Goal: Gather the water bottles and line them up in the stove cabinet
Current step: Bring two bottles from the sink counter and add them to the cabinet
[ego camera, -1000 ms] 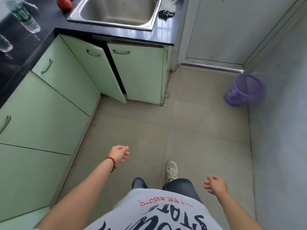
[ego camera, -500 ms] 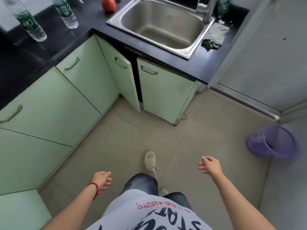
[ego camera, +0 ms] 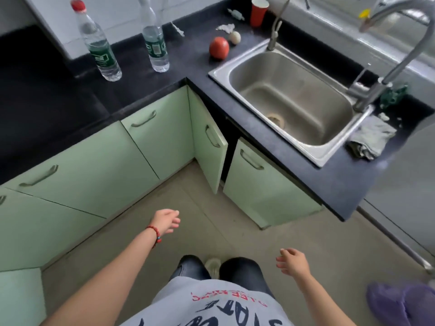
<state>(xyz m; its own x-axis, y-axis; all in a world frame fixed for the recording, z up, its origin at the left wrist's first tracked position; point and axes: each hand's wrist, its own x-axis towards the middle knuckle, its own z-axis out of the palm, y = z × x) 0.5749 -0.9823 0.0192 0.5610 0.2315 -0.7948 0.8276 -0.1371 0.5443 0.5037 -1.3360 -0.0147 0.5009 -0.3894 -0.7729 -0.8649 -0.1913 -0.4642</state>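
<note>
Two clear water bottles with green labels stand upright on the black counter (ego camera: 131,90) near the corner: one with a red cap (ego camera: 98,43) on the left, another (ego camera: 155,41) to its right whose cap is hard to make out. My left hand (ego camera: 166,221) hangs over the floor in front of the green cabinets, fingers loosely apart and holding nothing. My right hand (ego camera: 292,262) is lower and to the right, also with its fingers apart and nothing in it. Both hands are far below the bottles.
A steel sink (ego camera: 292,102) with a tall tap (ego camera: 388,55) fills the counter's right side. A red tomato (ego camera: 219,48), an egg (ego camera: 235,37) and a red cup (ego camera: 259,11) lie behind it, a grey rag (ego camera: 372,140) beside it. One green door (ego camera: 208,142) under the sink stands ajar. A purple basket (ego camera: 404,304) sits on the floor.
The view has tilted up and swung toward the counter, bringing both bottles and the whole sink into sight. My left hand has risen; both hands still hold nothing.
</note>
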